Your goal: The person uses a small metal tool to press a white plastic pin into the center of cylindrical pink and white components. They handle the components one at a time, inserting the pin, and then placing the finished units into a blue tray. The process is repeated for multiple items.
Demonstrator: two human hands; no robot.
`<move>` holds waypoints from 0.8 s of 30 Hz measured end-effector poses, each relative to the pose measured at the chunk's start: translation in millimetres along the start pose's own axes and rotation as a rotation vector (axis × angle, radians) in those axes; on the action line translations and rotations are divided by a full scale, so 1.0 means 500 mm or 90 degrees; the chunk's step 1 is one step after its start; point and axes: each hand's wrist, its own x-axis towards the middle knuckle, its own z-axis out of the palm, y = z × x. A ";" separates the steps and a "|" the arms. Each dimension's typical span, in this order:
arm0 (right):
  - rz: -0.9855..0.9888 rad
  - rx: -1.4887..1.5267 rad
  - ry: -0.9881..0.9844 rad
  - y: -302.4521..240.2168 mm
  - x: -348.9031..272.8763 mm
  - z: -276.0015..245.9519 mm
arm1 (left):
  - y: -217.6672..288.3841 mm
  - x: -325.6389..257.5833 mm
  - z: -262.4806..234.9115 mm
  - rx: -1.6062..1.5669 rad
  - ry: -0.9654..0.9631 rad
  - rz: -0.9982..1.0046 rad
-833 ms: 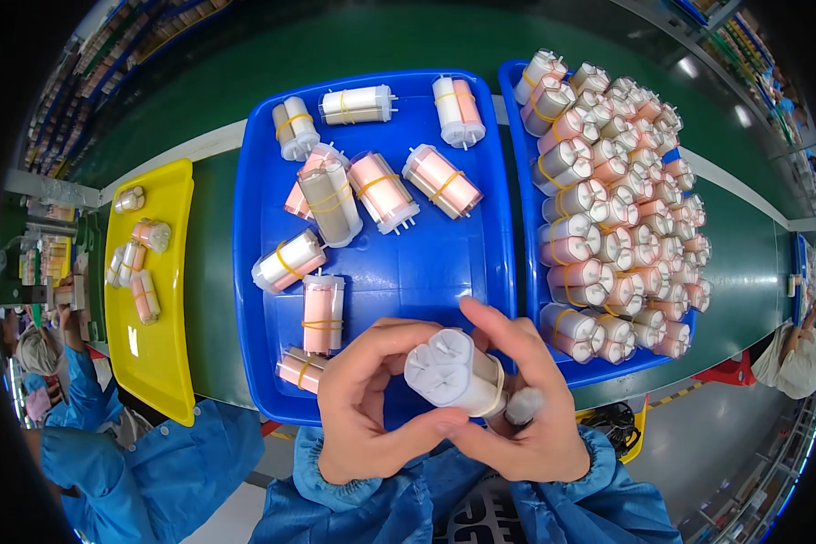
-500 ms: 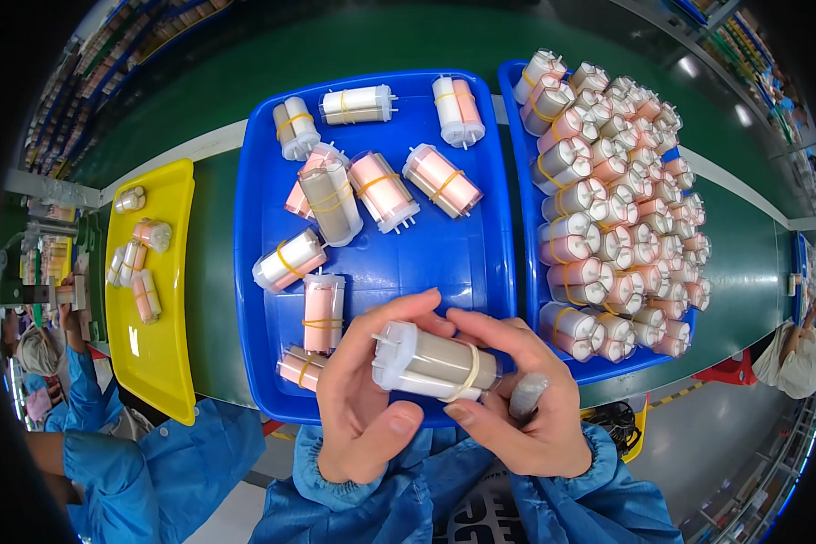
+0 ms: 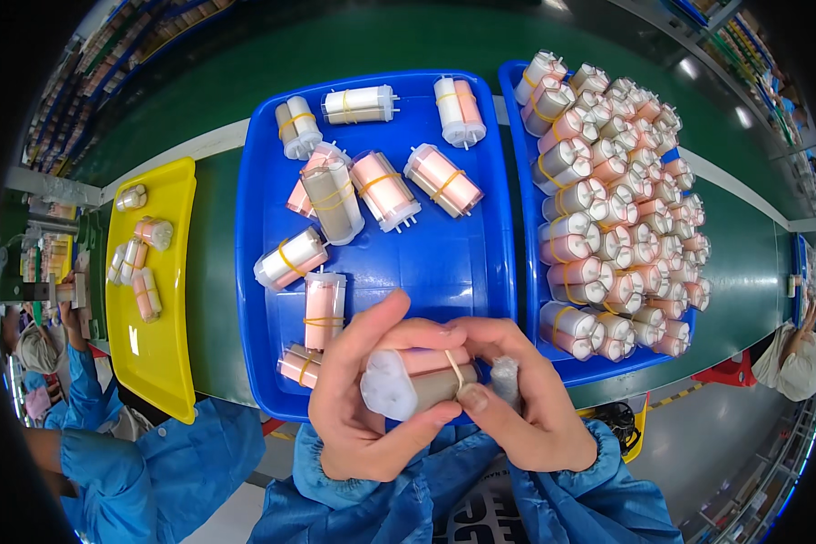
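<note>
Over the near edge of the middle blue tray [image 3: 476, 245], both hands hold a bundle of pink and grey-brown cylinders [image 3: 433, 388]. A white lobed end cap [image 3: 388, 384] faces left, and a pale rubber band [image 3: 459, 370] runs round the right part. My left hand [image 3: 358, 422] curls around the capped end, its thumb along the lower side. With thumb and fingers my right hand [image 3: 539, 422] grips the banded end; the thumb presses by the band. Against the right hand's fingers rests a small greyish translucent piece [image 3: 505, 381], its kind unclear. The bundle's right end is hidden by fingers.
Several banded bundles [image 3: 331, 201] lie scattered in the middle tray. To the right, another blue tray [image 3: 526, 299] is packed with bundles [image 3: 607, 218]. A yellow tray [image 3: 174, 290] with a few small bundles stands at left. At far left is a co-worker's blue sleeve [image 3: 83, 381].
The bundle has been rolled in my hands, so a pink cylinder now shows on top and the cap turns more toward me. My left fingers have closed further over it.
</note>
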 end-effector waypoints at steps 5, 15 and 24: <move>0.270 0.382 -0.095 -0.034 0.000 -0.014 | 0.011 0.000 0.002 0.301 -0.081 0.086; 0.411 0.435 -0.130 -0.025 0.010 -0.029 | -0.016 -0.007 0.006 0.390 -0.094 0.242; -0.084 -0.136 0.078 -0.031 0.002 -0.004 | -0.025 -0.009 -0.018 0.104 0.080 0.342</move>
